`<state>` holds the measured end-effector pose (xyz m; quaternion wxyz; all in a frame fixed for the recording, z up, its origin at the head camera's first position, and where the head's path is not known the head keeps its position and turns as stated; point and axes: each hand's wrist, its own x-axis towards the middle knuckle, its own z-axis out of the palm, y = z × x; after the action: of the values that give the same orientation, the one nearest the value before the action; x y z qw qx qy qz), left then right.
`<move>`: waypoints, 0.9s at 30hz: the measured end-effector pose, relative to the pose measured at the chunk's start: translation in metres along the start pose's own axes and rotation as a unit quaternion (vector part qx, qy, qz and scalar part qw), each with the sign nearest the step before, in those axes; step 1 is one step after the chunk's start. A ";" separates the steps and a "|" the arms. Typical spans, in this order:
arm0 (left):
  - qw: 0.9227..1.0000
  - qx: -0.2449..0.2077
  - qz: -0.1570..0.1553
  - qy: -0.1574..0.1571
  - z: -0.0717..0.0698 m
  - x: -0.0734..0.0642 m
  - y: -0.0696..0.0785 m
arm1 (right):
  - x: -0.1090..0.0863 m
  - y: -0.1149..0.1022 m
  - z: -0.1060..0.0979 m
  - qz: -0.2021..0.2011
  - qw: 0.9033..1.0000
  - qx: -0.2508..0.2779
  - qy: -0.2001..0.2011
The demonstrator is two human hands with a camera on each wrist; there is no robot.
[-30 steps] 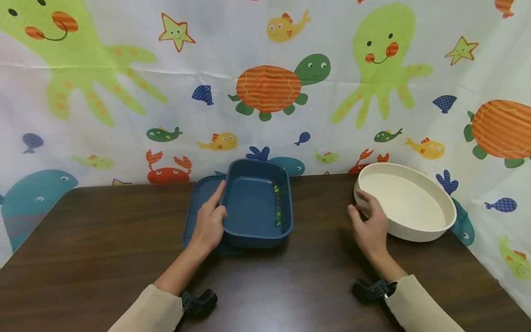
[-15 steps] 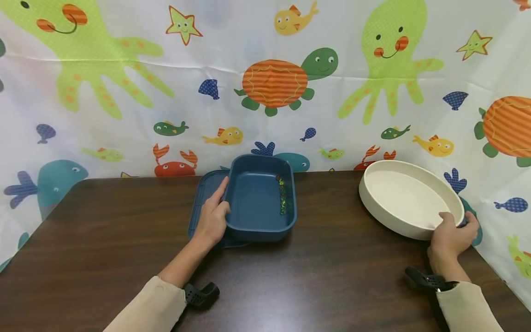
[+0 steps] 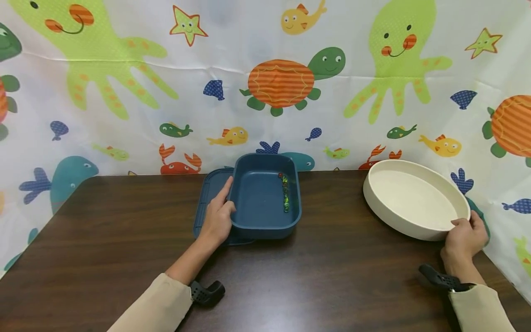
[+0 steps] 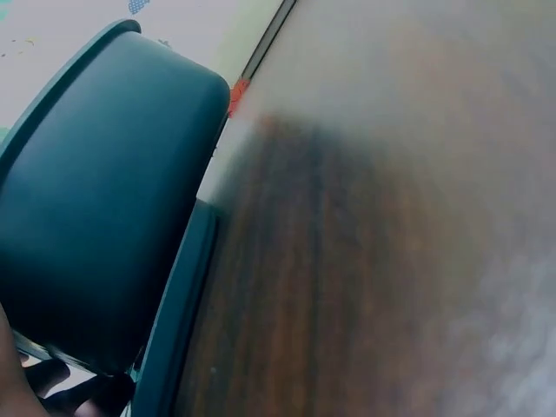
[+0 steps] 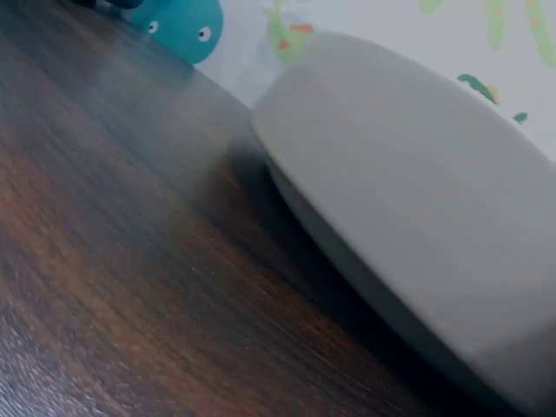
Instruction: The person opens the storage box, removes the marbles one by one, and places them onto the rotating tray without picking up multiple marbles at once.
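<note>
In the head view, my left hand [image 3: 218,219] grips the left side of a blue rectangular container [image 3: 262,193], thumb at its rim. Several small red and green beads [image 3: 286,193] lie in a line along the container's right inner side. Under it, sticking out to the left, is a flat blue lid [image 3: 207,193]. The left wrist view shows the container's outer wall [image 4: 113,191] close over the lid [image 4: 178,313], with my fingers [image 4: 48,378] between them. My right hand [image 3: 466,237] holds the front right edge of a round cream dish [image 3: 415,198], thumb at the rim; the right wrist view shows its wall [image 5: 408,174].
A dark brown wooden table [image 3: 327,272] carries everything. Behind its far edge hangs a white curtain [image 3: 265,27] with printed sea animals, close to the dish and the container.
My right hand has gone from the dish's left side round to its front right edge and grips it there. My left hand keeps its hold on the container. The head view has shifted slightly.
</note>
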<state>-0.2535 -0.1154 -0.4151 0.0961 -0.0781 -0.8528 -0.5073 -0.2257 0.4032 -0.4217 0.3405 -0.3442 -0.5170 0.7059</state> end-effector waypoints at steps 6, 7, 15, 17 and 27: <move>1.000 0.003 -0.003 -0.005 0.003 -0.001 -0.001 | 0.000 0.009 -0.001 0.012 0.998 -0.035 -0.045; 1.000 0.002 -0.004 -0.007 0.003 -0.002 -0.001 | -0.001 0.010 -0.001 0.014 0.997 -0.047 -0.054; 1.000 -0.007 0.005 -0.006 0.008 -0.004 0.000 | 0.000 0.010 0.007 0.035 0.990 -0.060 -0.121; 1.000 -0.008 0.006 -0.005 0.009 -0.004 0.001 | -0.001 0.011 0.010 0.037 0.988 -0.066 -0.138; 1.000 0.013 0.006 0.001 0.008 -0.009 0.006 | -0.009 0.016 0.035 0.032 0.971 -0.109 -0.211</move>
<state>-0.2437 -0.1056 -0.4162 0.1011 -0.0815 -0.8587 -0.4957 -0.2520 0.3744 -0.4284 0.1619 -0.2389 -0.6396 0.7125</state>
